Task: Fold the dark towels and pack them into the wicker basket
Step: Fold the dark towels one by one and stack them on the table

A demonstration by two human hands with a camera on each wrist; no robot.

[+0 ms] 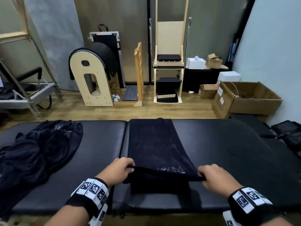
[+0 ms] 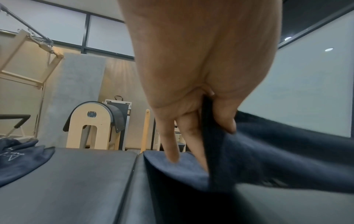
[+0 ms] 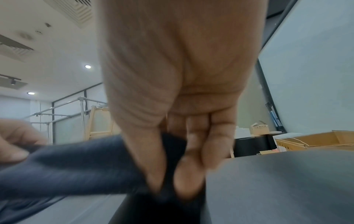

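Observation:
A dark navy towel [image 1: 153, 144] lies in a long strip across the black padded table [image 1: 219, 152], with pale lettering near its close end. My left hand [image 1: 123, 170] pinches the towel's near left corner and my right hand [image 1: 210, 176] pinches the near right corner. Both hold that end lifted a little off the table. The left wrist view shows thumb and fingers [image 2: 193, 136] clamped on the cloth edge [image 2: 220, 159]. In the right wrist view my right hand [image 3: 168, 174] pinches the towel [image 3: 76, 166]. No wicker basket is in view.
A heap of unfolded dark towels [image 1: 37, 149] lies on the table's left half. Beyond the table stand wooden exercise equipment [image 1: 92, 75], a wooden chair frame [image 1: 168, 66] and open cardboard boxes [image 1: 247, 98] on the wood floor. Black mats [image 1: 286, 132] lie at the right.

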